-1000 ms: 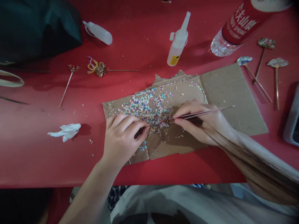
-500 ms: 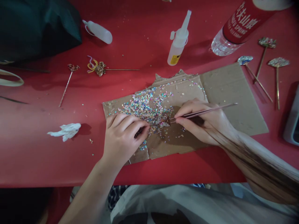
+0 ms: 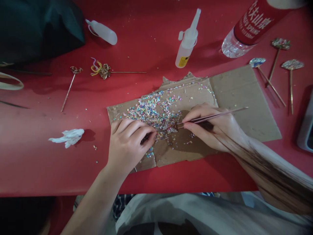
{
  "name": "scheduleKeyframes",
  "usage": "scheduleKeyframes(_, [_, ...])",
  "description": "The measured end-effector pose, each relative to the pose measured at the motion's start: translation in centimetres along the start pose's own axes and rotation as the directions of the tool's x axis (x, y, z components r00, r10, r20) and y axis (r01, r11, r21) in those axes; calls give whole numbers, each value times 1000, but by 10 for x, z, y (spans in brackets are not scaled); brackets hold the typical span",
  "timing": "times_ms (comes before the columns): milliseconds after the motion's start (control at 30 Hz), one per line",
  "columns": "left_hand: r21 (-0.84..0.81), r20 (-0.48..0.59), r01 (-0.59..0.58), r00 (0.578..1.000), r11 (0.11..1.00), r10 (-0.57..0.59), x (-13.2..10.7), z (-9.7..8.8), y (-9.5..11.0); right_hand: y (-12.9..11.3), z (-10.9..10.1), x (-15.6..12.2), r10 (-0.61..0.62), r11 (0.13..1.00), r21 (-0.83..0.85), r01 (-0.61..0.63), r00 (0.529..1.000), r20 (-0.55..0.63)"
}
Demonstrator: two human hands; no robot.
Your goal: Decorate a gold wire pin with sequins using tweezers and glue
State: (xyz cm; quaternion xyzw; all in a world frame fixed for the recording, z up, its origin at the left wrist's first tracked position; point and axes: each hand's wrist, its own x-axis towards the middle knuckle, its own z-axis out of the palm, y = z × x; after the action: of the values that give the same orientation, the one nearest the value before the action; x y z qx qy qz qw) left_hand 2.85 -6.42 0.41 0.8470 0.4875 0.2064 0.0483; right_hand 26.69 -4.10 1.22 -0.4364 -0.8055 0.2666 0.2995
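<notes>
- We see a red-labelled bottle [image 3: 254,26] at upper right;
- we spot a crumpled white tissue [image 3: 68,137] at left;
- we notice a dark, bag-like bundle [image 3: 39,31] at upper left.

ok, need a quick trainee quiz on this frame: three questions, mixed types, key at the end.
1. What tool does the right hand hold?
2. True or false: the crumpled white scrap lies off the cardboard.
3. How many gold-stemmed ornaments lie near the red-labelled water bottle? (a) one (b) three (c) five

Key: 1. tweezers; 2. true; 3. b
</notes>
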Motion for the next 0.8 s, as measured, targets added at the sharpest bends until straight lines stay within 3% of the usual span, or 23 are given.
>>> scheduleKeyframes(400, [-6,9,5,1000,1000,-5,0,1,0,1,0,-1,18,999,45,-18,1000,-13])
scheduleKeyframes(633, [-7,3,6,1000,1000,-6,0,0,0,-2,-1,-1,230,943,269,-195,967,-106])
scheduleKeyframes(800, [-36,-4,3,1000,999,-4,1,-1,0,-1,-5,-2,320,902,372,-221,919,-229])
